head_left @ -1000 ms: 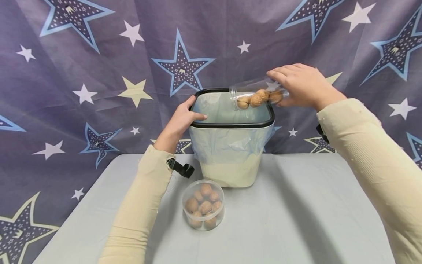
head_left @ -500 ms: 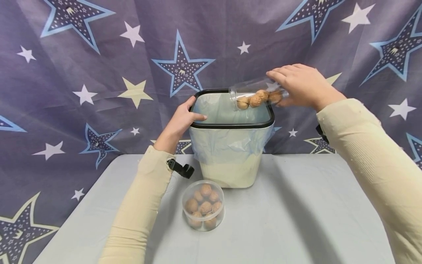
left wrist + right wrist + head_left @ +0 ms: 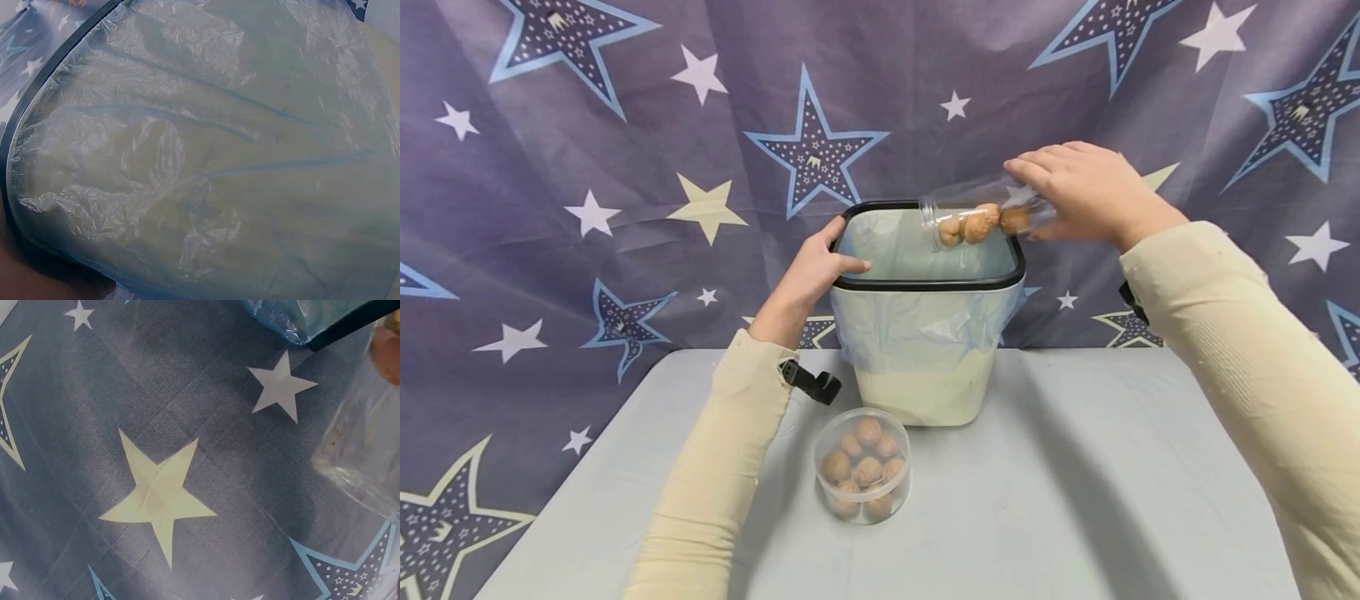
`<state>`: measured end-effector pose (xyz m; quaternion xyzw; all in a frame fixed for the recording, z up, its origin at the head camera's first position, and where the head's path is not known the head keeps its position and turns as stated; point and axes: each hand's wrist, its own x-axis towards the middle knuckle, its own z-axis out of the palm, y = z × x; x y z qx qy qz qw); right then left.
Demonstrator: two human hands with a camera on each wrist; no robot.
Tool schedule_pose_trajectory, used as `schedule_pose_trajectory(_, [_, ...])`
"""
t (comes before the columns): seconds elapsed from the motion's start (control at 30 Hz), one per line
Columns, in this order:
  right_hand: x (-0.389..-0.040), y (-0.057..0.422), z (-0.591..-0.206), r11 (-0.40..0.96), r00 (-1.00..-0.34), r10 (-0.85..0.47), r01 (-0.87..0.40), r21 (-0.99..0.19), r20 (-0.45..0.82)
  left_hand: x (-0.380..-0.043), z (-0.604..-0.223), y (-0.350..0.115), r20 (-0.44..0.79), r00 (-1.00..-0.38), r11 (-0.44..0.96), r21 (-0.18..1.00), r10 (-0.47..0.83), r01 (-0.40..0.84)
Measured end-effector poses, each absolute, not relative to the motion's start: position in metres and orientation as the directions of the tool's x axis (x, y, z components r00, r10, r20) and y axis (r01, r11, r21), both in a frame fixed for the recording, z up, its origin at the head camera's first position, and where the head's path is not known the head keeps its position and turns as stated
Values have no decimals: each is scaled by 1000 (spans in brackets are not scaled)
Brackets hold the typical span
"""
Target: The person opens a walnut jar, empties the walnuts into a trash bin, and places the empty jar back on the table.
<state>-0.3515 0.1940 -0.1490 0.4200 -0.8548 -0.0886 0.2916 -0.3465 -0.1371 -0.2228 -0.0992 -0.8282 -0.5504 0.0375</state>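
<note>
A pale bin (image 3: 925, 396) with a black rim (image 3: 932, 286) stands on the table, lined with a bluish plastic bag (image 3: 187, 156). My left hand (image 3: 811, 271) grips the rim at its left side, thumb over the inner edge. My right hand (image 3: 1086, 192) holds a clear jar (image 3: 958, 202) by its base end. The jar lies nearly on its side, mouth pointing left over the bin opening and dipped slightly. Several walnuts (image 3: 977, 225) rest along its lower wall. In the right wrist view only the jar's base end (image 3: 359, 450) and part of a finger show.
A round clear tub (image 3: 880, 493) with several walnuts sits on the table (image 3: 1037, 517) in front of the bin, right of my left forearm. Behind everything hangs a dark curtain (image 3: 887, 50) printed with stars. A black wrist camera (image 3: 811, 383) sticks out from my left sleeve.
The walnuts in the jar have shifted slightly left towards its mouth. Both hands, the bin and the tub stay practically where they were.
</note>
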Motion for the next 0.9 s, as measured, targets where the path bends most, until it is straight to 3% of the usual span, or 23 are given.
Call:
schedule_pose_trajectory(0.53, [-350, 194, -149, 674, -538, -736, -639, 370, 412, -346, -222, -135, 162, -979, 376, 905, 120, 196])
schedule_pose_trajectory(0.9, [-354, 195, -147, 641, -501, -765, -657, 396, 405, -348, -222, -136, 161, -979, 357, 913, 128, 197])
